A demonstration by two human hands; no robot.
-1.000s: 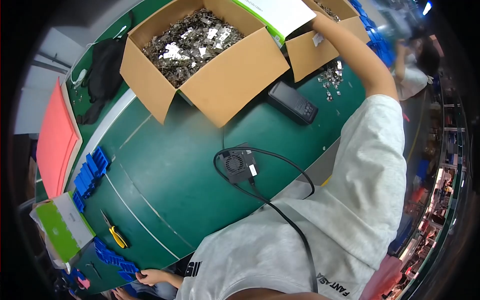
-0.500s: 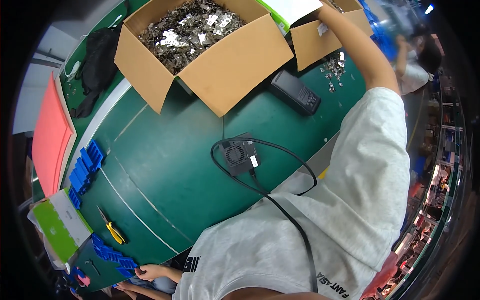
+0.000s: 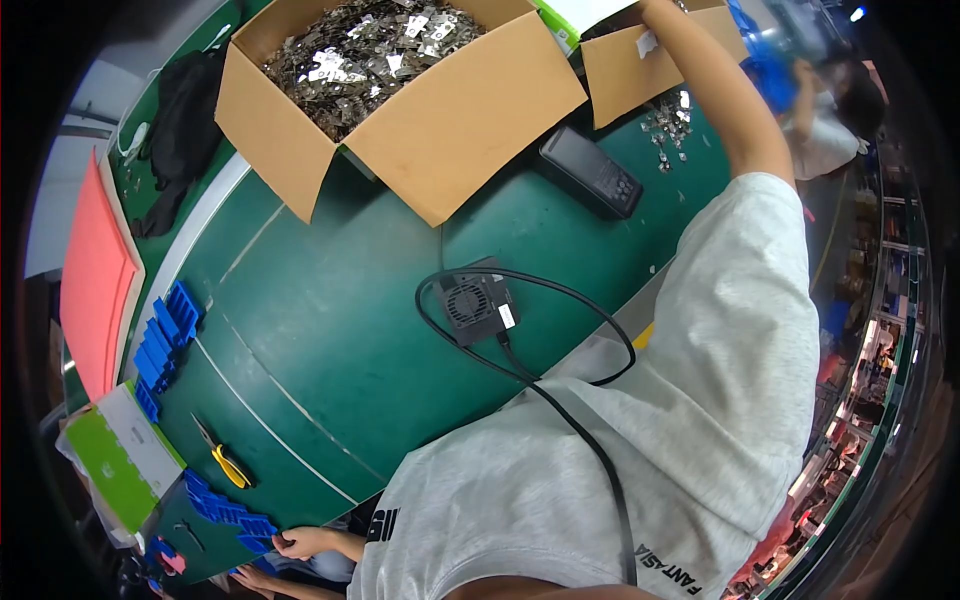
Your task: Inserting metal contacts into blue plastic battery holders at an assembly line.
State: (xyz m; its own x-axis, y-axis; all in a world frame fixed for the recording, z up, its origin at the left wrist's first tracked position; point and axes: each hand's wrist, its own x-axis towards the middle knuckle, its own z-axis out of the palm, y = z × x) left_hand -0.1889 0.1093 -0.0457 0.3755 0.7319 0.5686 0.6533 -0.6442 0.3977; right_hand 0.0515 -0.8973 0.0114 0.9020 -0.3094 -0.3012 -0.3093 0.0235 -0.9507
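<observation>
My right arm (image 3: 725, 95) stretches up to the smaller cardboard box (image 3: 660, 62) at the far right. At the picture's top edge, beside a white and green carton piece (image 3: 580, 15), the wrist runs out of sight. Its fingers are hidden, and what they hold does not show. My left hand is outside the picture. Left of that box stands a larger open cardboard box (image 3: 470, 120), heaped with small metal parts (image 3: 370, 60). Several loose metal parts (image 3: 668, 125) lie on the green table (image 3: 330, 300) below the smaller box.
A black handheld device (image 3: 590, 172) lies near the boxes. Closer in, a black fan unit (image 3: 470, 303) trails a looped cable (image 3: 590, 440) across my shirt. Yellow-handled pliers (image 3: 230, 467) and blue plastic strips (image 3: 165, 335) are at left. Another person's hand (image 3: 308, 542) touches blue strips.
The view has shifted slightly, so the boxes and table items sit a little further left. My right arm still reaches to the smaller box, its wrist slightly nearer the top edge.
</observation>
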